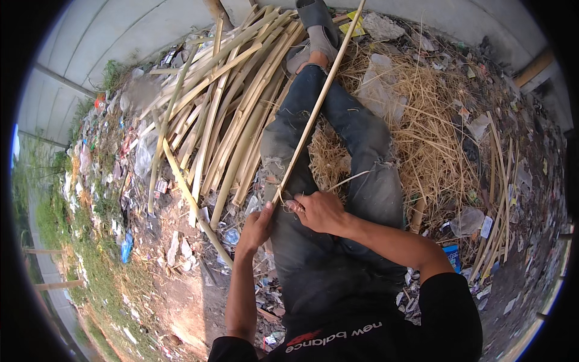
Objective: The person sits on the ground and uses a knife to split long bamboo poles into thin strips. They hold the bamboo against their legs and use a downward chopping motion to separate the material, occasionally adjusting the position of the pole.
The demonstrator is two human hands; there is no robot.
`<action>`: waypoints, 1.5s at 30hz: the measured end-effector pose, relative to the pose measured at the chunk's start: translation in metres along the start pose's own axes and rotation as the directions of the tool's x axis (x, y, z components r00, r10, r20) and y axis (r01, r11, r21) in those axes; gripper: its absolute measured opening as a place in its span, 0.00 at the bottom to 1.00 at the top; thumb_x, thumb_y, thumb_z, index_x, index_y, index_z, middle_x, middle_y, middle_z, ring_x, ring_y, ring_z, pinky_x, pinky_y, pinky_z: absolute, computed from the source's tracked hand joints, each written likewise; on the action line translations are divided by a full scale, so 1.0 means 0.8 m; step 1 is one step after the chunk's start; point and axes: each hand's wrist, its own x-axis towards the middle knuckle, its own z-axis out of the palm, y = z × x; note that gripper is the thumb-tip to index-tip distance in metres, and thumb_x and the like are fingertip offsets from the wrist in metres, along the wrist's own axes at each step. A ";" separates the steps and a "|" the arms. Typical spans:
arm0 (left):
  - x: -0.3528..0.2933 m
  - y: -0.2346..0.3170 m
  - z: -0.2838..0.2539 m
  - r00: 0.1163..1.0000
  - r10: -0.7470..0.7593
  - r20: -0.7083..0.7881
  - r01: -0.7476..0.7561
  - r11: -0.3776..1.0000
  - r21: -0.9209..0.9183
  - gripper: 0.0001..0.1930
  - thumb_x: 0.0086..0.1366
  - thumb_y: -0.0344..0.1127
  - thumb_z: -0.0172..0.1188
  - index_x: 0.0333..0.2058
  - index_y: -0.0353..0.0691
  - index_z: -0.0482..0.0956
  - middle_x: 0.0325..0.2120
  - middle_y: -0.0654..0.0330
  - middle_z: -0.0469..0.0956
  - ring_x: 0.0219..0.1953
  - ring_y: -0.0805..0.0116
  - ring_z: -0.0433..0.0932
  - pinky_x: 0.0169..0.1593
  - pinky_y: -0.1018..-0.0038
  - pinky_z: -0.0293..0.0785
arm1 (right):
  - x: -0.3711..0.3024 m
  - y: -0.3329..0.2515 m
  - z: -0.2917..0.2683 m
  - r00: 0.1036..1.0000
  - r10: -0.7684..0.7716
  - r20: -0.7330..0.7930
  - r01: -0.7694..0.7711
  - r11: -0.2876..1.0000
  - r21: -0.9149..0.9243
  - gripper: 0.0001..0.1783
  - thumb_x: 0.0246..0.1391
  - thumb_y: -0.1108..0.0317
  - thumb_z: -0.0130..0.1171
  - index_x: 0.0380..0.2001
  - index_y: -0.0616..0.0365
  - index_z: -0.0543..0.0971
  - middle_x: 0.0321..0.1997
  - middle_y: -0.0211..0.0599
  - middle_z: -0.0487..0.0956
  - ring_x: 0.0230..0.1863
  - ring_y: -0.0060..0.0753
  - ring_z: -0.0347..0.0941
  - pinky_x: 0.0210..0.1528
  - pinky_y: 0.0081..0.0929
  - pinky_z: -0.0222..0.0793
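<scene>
A long, thin bamboo strip (320, 102) slants over my lap, from my hands up past my crossed ankles. My left hand (258, 228) is closed round its near end, thumb along the top, beside my thigh. Close against the strip, just to the right, my right hand (319, 211) is curled into a fist. Whatever those fingers grip is hidden. Thin pale curled shavings (282, 196) show between the two hands. My legs (365, 157) in worn dark trousers stretch out beneath the strip.
Split bamboo lengths (241, 120) lie heaped to the left of my legs, one long piece (187, 190) reaching toward me. Dry shavings (422, 133) pile up on the right, beside more thin strips (497, 199). Litter covers the ground; a grey wall (139, 30) stands behind.
</scene>
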 end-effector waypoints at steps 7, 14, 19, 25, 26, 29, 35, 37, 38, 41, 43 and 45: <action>0.010 -0.013 0.002 0.998 0.009 -0.060 -0.008 1.000 0.010 0.43 0.72 0.73 0.46 0.14 0.37 0.72 0.12 0.63 0.67 0.20 0.70 0.67 0.27 0.68 0.63 | 0.021 0.028 -0.021 0.983 -0.152 -0.105 0.159 0.985 0.065 0.31 0.71 0.44 0.46 0.28 0.59 0.82 0.24 0.55 0.82 0.29 0.64 0.80 0.34 0.56 0.75; 0.002 -0.007 0.006 0.989 0.099 -0.106 -0.092 0.994 0.061 0.41 0.72 0.71 0.49 0.12 0.39 0.69 0.10 0.66 0.64 0.16 0.73 0.63 0.23 0.69 0.57 | 0.074 0.058 -0.091 0.918 0.109 -0.381 -0.105 0.994 0.031 0.30 0.73 0.44 0.45 0.31 0.57 0.82 0.23 0.52 0.81 0.29 0.64 0.80 0.34 0.57 0.75; 0.004 -0.005 0.013 0.987 0.079 -0.141 -0.065 0.992 0.104 0.44 0.71 0.72 0.50 0.12 0.35 0.69 0.11 0.62 0.65 0.18 0.70 0.66 0.27 0.66 0.63 | 0.024 0.015 -0.015 0.986 -0.030 -0.166 0.030 1.000 -0.002 0.29 0.73 0.44 0.45 0.31 0.55 0.82 0.23 0.52 0.81 0.29 0.65 0.80 0.32 0.56 0.76; -0.001 0.001 0.013 0.982 0.108 -0.158 -0.089 0.988 0.124 0.43 0.71 0.71 0.52 0.12 0.34 0.69 0.10 0.63 0.65 0.18 0.71 0.65 0.25 0.65 0.62 | 0.078 0.046 -0.057 0.902 0.115 -0.417 -0.082 0.992 0.095 0.30 0.74 0.46 0.42 0.30 0.56 0.81 0.22 0.56 0.81 0.29 0.67 0.80 0.32 0.57 0.75; -0.002 0.004 0.012 0.983 0.093 -0.158 -0.075 0.991 0.115 0.43 0.71 0.70 0.52 0.12 0.34 0.69 0.10 0.63 0.65 0.18 0.71 0.65 0.25 0.65 0.62 | 0.080 0.044 -0.059 0.896 0.116 -0.429 -0.081 0.992 0.099 0.30 0.75 0.46 0.42 0.30 0.56 0.81 0.22 0.56 0.81 0.29 0.67 0.80 0.32 0.58 0.75; -0.002 0.008 0.016 0.986 0.072 -0.148 -0.057 0.993 0.098 0.42 0.71 0.69 0.53 0.12 0.33 0.69 0.10 0.62 0.64 0.18 0.71 0.65 0.25 0.65 0.62 | 0.026 0.010 -0.004 0.984 0.016 -0.179 -0.010 0.999 0.032 0.30 0.74 0.45 0.42 0.30 0.57 0.81 0.24 0.57 0.81 0.29 0.66 0.79 0.32 0.57 0.75; -0.011 0.009 0.016 0.973 0.153 -0.173 -0.130 0.982 0.140 0.42 0.71 0.68 0.54 0.14 0.31 0.69 0.10 0.61 0.63 0.19 0.71 0.63 0.25 0.64 0.61 | 0.046 0.033 -0.020 0.951 -0.010 -0.310 0.040 0.995 0.090 0.30 0.75 0.47 0.45 0.27 0.60 0.79 0.21 0.55 0.78 0.26 0.66 0.76 0.29 0.56 0.69; -0.009 0.003 0.015 0.967 0.174 -0.188 -0.145 0.977 0.157 0.42 0.71 0.68 0.55 0.14 0.31 0.68 0.10 0.61 0.62 0.19 0.71 0.63 0.25 0.63 0.61 | 0.077 0.056 -0.053 0.894 0.063 -0.443 0.004 0.989 0.150 0.30 0.75 0.47 0.44 0.29 0.61 0.80 0.21 0.55 0.77 0.27 0.67 0.76 0.29 0.55 0.69; -0.012 0.010 0.017 0.958 0.186 -0.219 -0.137 0.965 0.222 0.42 0.70 0.68 0.56 0.15 0.29 0.70 0.10 0.58 0.62 0.19 0.70 0.63 0.26 0.62 0.63 | 0.086 0.068 -0.068 0.875 0.077 -0.478 -0.012 0.990 0.138 0.30 0.75 0.47 0.44 0.30 0.62 0.80 0.21 0.56 0.77 0.27 0.67 0.75 0.29 0.55 0.68; -0.014 0.010 0.025 0.934 0.249 -0.255 -0.169 0.940 0.298 0.42 0.69 0.68 0.57 0.16 0.27 0.73 0.10 0.53 0.65 0.18 0.66 0.66 0.27 0.60 0.66 | 0.092 0.086 -0.081 0.848 0.116 -0.517 -0.075 0.992 0.100 0.31 0.75 0.47 0.43 0.31 0.62 0.80 0.23 0.57 0.78 0.29 0.68 0.76 0.31 0.56 0.70; -0.015 0.000 0.027 0.928 0.249 -0.276 -0.161 0.939 0.304 0.42 0.68 0.69 0.58 0.17 0.26 0.75 0.11 0.48 0.68 0.17 0.60 0.69 0.28 0.58 0.68 | 0.079 0.086 -0.070 0.875 0.144 -0.462 -0.134 0.990 0.054 0.30 0.74 0.46 0.43 0.30 0.60 0.81 0.26 0.58 0.81 0.33 0.68 0.79 0.35 0.59 0.75; -0.016 -0.004 0.027 0.925 0.250 -0.286 -0.152 0.933 0.325 0.42 0.67 0.69 0.59 0.18 0.25 0.76 0.12 0.45 0.70 0.18 0.56 0.72 0.29 0.56 0.69 | 0.065 0.090 -0.079 0.912 0.107 -0.397 -0.096 0.994 0.047 0.31 0.74 0.46 0.44 0.29 0.61 0.80 0.24 0.57 0.81 0.31 0.68 0.79 0.33 0.58 0.75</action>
